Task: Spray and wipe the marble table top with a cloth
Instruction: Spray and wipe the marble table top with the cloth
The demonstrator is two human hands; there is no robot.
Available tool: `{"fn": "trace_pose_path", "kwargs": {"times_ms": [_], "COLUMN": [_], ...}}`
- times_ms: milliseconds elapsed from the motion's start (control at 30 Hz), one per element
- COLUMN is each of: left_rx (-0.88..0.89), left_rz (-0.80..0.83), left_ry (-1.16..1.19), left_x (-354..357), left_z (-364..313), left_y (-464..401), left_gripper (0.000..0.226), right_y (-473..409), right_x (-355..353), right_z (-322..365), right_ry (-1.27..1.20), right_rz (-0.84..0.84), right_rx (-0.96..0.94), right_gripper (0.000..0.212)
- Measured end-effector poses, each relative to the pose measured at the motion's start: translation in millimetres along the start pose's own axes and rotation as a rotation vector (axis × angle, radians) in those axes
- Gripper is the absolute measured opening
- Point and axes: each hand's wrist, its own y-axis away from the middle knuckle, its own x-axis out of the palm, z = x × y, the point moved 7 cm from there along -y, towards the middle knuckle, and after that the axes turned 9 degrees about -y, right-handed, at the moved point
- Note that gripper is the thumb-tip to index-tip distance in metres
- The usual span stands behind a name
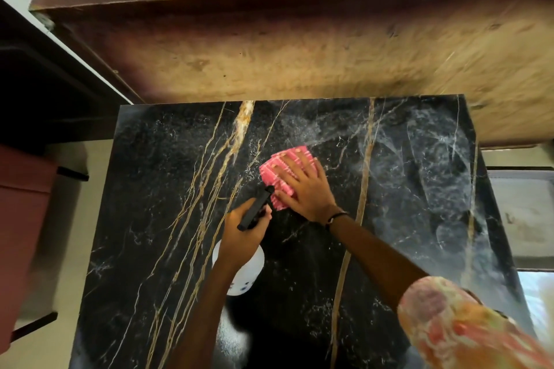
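Note:
The black marble table top with gold and white veins fills the middle of the view. My right hand presses flat with spread fingers on a folded pink cloth near the table's centre. My left hand grips the black head of a white spray bottle, held just above the marble, with its nozzle close to the cloth. A whitish wet film shows on the marble to the right of the cloth.
A worn brown wooden surface runs along the table's far edge. A dark red box stands on the floor at the left. A grey mat lies on the floor at the right.

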Motion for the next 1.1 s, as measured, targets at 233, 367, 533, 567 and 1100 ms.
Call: {"fn": "trace_pose_path", "kwargs": {"times_ms": [233,367,533,567,1100], "left_rx": [0.016,0.039,0.037,0.028,-0.002], "left_rz": [-0.038,-0.044,-0.037,-0.04,-0.043], "left_ry": [0.037,0.056,0.013,0.012,-0.015], "left_x": [-8.2,-11.7,-14.4,-15.0,-25.5], "left_z": [-2.0,-6.3,-8.4,-8.8,-11.6], "left_y": [-20.1,-29.6,-39.9,-41.9,-75.2], "left_gripper": [0.011,0.013,0.018,0.019,0.019], "right_y": [69.2,40.1,-40.1,-53.7,-50.3], "right_x": [0.8,-26.7,-40.9,-39.8,-43.3], "right_z": [-43.2,-97.2,-79.7,-66.3,-101.9], "right_ry": [0.12,0.117,-0.006,-0.029,0.039], "right_rz": [0.004,0.004,-0.059,-0.065,-0.058], "right_rx": [-0.291,-0.089,0.182,0.184,0.048], "right_gripper": [0.064,0.065,0.067,0.068,0.067]}}
